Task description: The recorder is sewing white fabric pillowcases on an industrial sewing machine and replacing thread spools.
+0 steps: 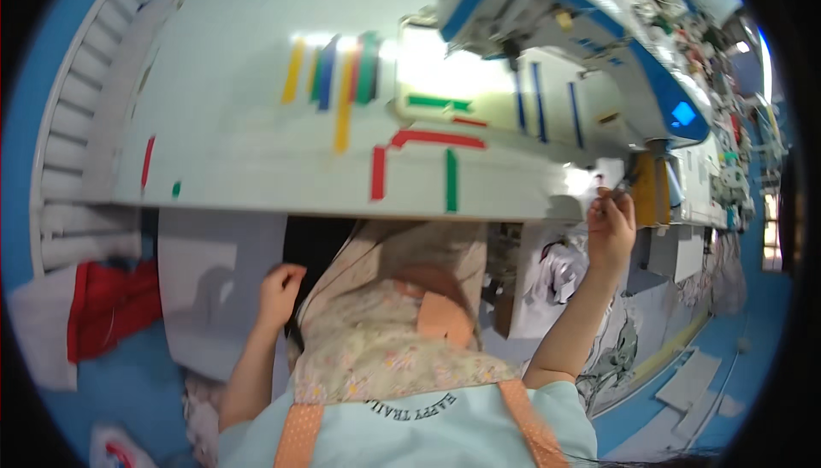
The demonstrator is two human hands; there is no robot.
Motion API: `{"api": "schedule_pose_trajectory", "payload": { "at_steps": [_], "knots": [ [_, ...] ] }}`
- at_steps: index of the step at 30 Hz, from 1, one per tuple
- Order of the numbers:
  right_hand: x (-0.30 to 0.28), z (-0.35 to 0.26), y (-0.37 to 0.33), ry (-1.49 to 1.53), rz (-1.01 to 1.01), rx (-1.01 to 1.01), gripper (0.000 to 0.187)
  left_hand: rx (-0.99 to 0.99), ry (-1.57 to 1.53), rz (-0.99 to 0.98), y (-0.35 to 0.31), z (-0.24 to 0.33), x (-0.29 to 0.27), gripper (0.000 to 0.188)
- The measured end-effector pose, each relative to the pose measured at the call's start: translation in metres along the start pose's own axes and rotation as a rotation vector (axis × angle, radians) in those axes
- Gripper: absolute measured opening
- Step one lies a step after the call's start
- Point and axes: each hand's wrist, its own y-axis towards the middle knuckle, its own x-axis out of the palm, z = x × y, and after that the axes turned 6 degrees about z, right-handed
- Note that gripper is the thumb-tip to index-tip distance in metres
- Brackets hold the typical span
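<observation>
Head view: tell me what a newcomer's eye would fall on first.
The big blue-and-white machine at the upper right would probably catch the eye first. Next come the coloured strips spread over the white table, then the right hand at the table's front edge, below the machine's right end.

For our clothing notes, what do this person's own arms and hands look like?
Both the left hand and right hand look ungloved. The forearms are uncovered too, below short, pale aqua sleeves; finer markings are too blurred to tell.
</observation>
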Motion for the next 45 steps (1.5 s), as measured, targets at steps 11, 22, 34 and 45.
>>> {"api": "schedule_pose_trajectory", "payload": {
  "at_steps": [11, 22, 34, 45],
  "knots": [
    [-0.055, 0.044, -0.058, 0.239, -0.057, 0.289, 0.03, -0.399, 0.289, 0.071, -0.125, -0.191, -0.004, 0.017],
    [-0.009, 0.051, -0.057, 0.033, -0.087, 0.239, 0.02, -0.669, 0.209, 0.283, -0.234, -0.219, 0.028, 0.021],
    [0.024, 0.069, -0.092, -0.149, 0.044, -0.042, 0.022, -0.22, -0.295, 0.375, -0.072, -0.049, -0.046, 0.023],
    [-0.022, 0.033, -0.12, -0.533, 0.505, -0.106, 0.015, 0.667, -0.169, -0.182, 0.095, 0.185, 0.0, 0.019]
  ]
}}
